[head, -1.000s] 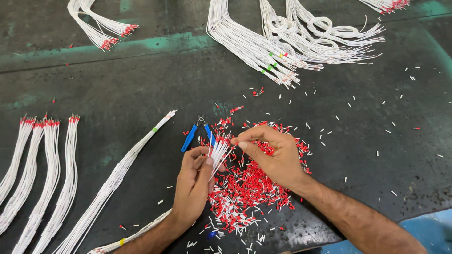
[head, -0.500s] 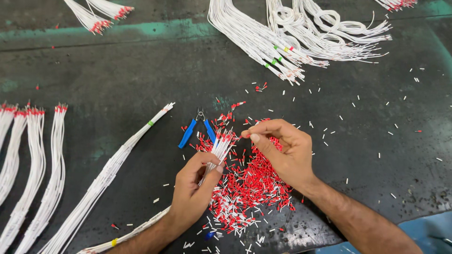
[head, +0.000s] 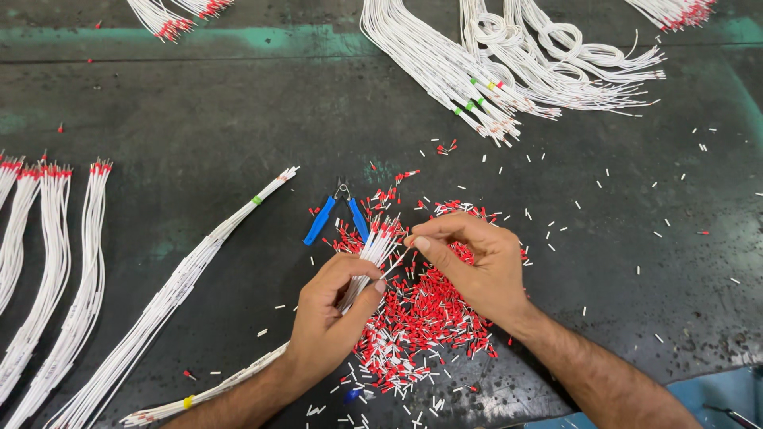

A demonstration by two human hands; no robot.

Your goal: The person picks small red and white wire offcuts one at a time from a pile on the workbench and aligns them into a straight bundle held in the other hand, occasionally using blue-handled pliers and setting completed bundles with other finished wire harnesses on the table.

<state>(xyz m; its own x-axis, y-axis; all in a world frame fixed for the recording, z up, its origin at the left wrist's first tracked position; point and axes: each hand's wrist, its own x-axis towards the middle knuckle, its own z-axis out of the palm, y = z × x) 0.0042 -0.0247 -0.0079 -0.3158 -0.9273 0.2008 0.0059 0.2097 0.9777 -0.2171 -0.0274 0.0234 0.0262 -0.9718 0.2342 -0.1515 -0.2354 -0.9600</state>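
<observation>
Head view: left hand (head: pixel 330 314) fists wire bundle (head: pixel 373 253).

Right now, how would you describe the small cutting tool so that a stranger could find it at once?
Start at the heap of red ferrules in the middle of the dark table, where the two hands work. Just above the heap's upper left edge, beyond the left hand, lie small cutters. Their two bright blue handles, spread in an inverted V, are unlike anything near them.
</observation>
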